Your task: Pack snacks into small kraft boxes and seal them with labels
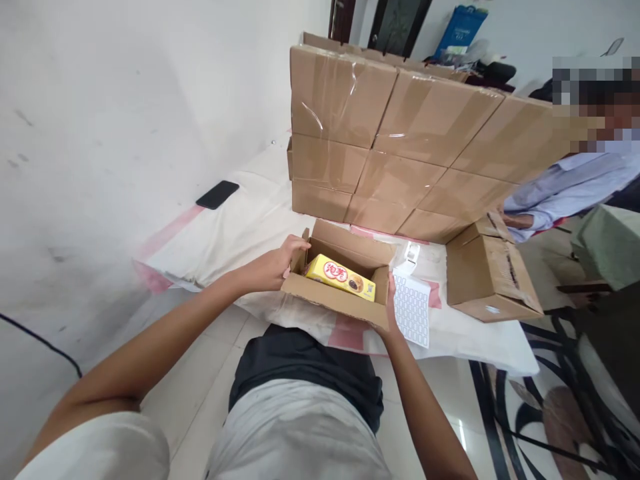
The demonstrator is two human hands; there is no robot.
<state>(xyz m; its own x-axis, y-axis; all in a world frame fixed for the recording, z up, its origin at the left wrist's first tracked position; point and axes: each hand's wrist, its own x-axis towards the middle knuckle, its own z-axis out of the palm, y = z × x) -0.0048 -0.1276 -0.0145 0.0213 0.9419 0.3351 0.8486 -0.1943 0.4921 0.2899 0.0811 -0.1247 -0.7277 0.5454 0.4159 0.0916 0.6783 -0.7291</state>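
An open cardboard box [333, 298] stands at the near side of the cloth-covered table, its flaps raised. Inside it lies a yellow snack packet [340, 275] with red lettering, slightly tilted. My left hand [287, 261] grips the box's left end, fingers around the upright flap. At the opposite end, my right hand [389, 313] is closed on the right side, its fingers partly hidden by the cardboard. Beside that hand lies a sheet of small labels [412, 308], with a white plastic piece [411, 255] just behind it.
Stacked taped cartons [400, 143] form a wall behind the box. Another carton [493, 273] sits at the right. A black phone [218, 194] lies on the cloth [260, 200] at the left. A person in a light shirt [585, 180] is at the far right.
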